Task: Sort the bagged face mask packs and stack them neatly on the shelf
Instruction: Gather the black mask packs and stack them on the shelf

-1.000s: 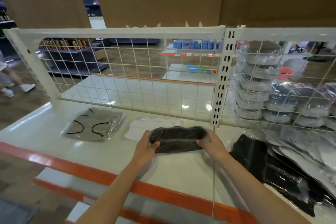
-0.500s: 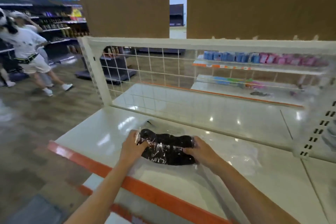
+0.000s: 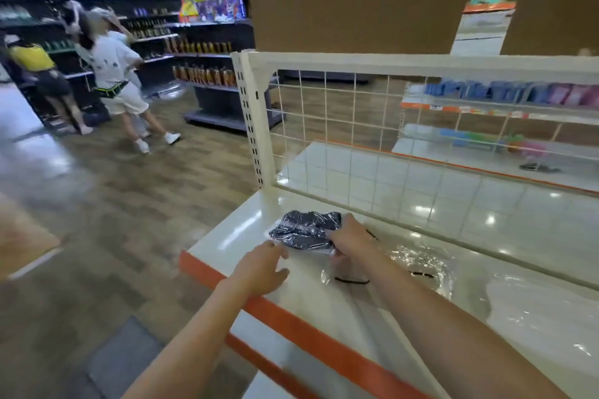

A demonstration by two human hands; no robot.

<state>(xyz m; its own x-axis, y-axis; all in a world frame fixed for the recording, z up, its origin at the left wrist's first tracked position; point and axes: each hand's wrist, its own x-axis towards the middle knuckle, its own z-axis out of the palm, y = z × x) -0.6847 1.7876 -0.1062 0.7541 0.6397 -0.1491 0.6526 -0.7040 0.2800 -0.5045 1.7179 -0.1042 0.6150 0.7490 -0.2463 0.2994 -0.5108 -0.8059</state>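
Note:
A clear bag of black face masks (image 3: 303,228) lies near the left end of the white shelf (image 3: 227,230). My right hand (image 3: 351,236) grips its right end. My left hand (image 3: 262,269) rests on the shelf just in front of the bag, fingers loosely apart and off the bag. To the right lie a bag of pale masks with black ear loops (image 3: 418,266) and a white mask pack (image 3: 531,304), both flat on the shelf and partly hidden by my right forearm.
An orange strip (image 3: 301,330) runs along the shelf's front edge. A white wire grid (image 3: 356,126) and a slotted post (image 3: 251,120) close the back. People stand at dark bottle shelves (image 3: 201,71) far left. Wooden floor lies left of the shelf.
The view has swung left. The black mask bag has travelled left along the shelf to its left end. My left hand has come off the bag; my right hand still holds it.

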